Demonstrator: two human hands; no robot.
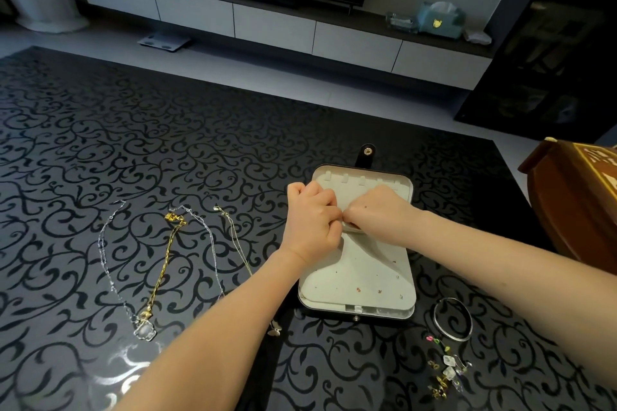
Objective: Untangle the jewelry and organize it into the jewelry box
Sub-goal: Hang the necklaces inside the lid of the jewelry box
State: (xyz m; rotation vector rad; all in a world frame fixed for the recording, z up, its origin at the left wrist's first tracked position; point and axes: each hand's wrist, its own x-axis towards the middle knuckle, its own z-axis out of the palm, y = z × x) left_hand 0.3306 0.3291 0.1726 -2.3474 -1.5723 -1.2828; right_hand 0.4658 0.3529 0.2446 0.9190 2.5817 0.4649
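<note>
Spanning the whole foreground, a black bench (100, 130) with scroll pattern carries every item. Jewelry box (359, 274), open, pale lining, lies at centre-right. Left hand (312, 222) and right hand (379, 212), both curled with fingertips pinched together, meet over the box's middle fold; what either grip holds cannot be told. Four necklaces lie stretched out left of the box, among them a gold chain (163, 264) and a silver chain (113, 264). Silver bangle (453, 319) and small earrings (445, 374) lie near the box's right corner.
</note>
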